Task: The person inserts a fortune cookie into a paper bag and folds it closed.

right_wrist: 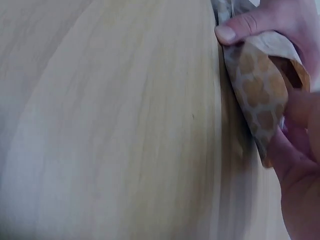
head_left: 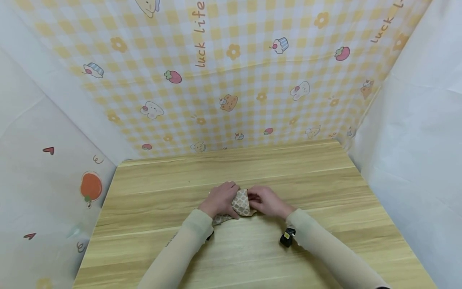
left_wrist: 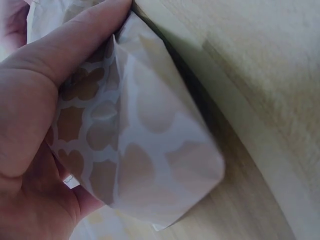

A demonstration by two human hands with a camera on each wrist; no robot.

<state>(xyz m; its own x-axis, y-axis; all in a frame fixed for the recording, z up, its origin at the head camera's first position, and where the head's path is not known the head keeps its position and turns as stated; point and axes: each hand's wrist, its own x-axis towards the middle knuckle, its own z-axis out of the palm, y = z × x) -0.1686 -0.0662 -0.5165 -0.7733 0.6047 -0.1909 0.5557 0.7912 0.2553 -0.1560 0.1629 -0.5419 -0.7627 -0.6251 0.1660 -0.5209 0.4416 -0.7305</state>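
A paper bag (head_left: 241, 203) with a pale tile-like print on grey-brown lies between both hands, close over the tabletop. My left hand (head_left: 220, 200) grips its body from the left, thumb laid along the near side. In the left wrist view the bag's folded end (left_wrist: 155, 165) sticks out past the palm with creased, pointed corners. My right hand (head_left: 268, 202) is at the other end, fingers curled at the mouth and pinching its edge. The right wrist view shows the bag's mouth (right_wrist: 290, 72) gaping, plain brown inside. The right fingertips are partly hidden in it.
The wood-grain tabletop (head_left: 310, 172) extends around the hands. Behind it hangs a yellow checked cloth (head_left: 249, 88) with printed cartoons; white sheets stand at left (head_left: 43, 120) and right (head_left: 415, 132). A small black device (head_left: 287, 237) sits below the right wrist.
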